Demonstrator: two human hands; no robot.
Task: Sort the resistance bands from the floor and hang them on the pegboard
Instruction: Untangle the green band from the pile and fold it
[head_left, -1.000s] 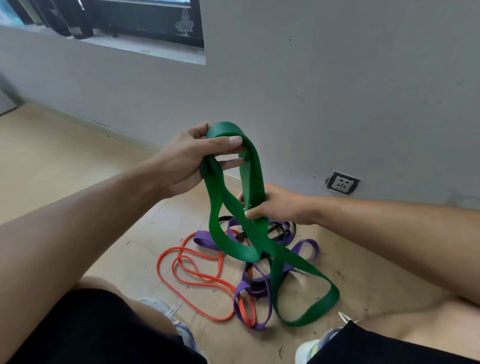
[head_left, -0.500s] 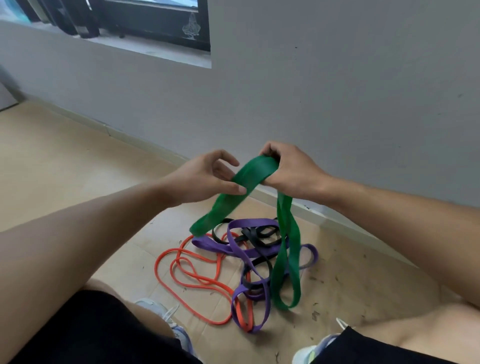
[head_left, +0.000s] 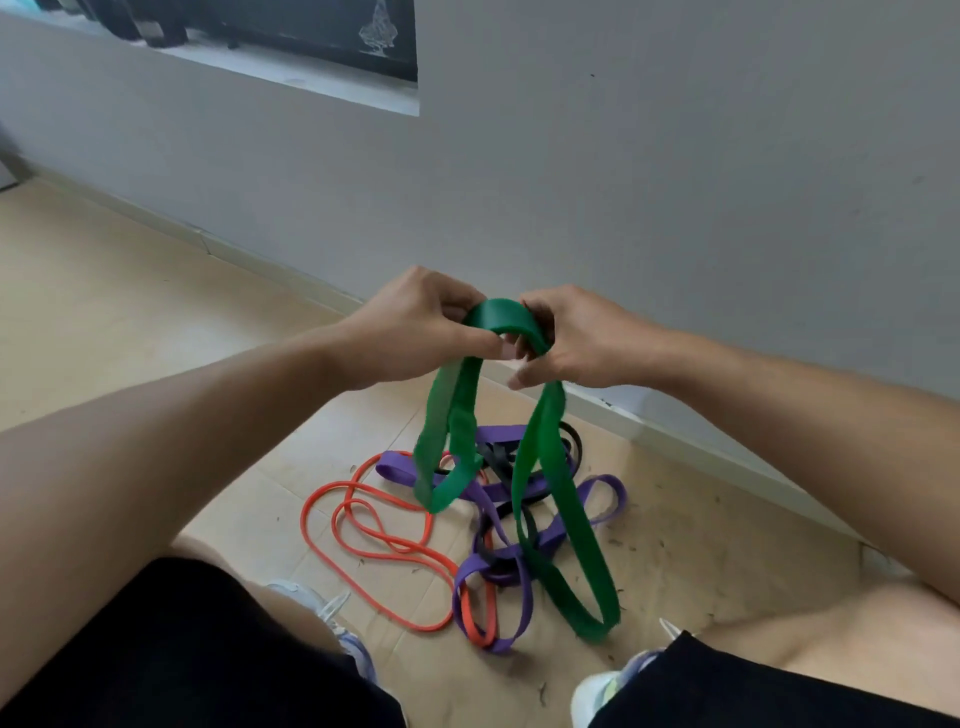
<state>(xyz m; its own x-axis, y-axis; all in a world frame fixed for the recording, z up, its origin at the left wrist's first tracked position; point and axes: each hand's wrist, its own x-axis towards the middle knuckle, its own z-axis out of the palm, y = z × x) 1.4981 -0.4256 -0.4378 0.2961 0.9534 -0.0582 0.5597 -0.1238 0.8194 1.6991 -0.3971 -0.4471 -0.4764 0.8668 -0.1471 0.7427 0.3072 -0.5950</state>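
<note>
Wooden floor under me, grey wall ahead. Green resistance band is up off the floor, arched between my hands, two loops dangling over the pile. Below it, purple bands, an orange band and a black band lie tangled. Left hand pinches the arch's left end, right hand grips its right end.

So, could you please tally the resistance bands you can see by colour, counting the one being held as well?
Green band: 1, held up by the left hand and right hand.
Orange band: at least 1, on the floor.
Purple band: at least 1, tangled.
Black band: at least 1, tangled.
Total: at least 4.
</note>
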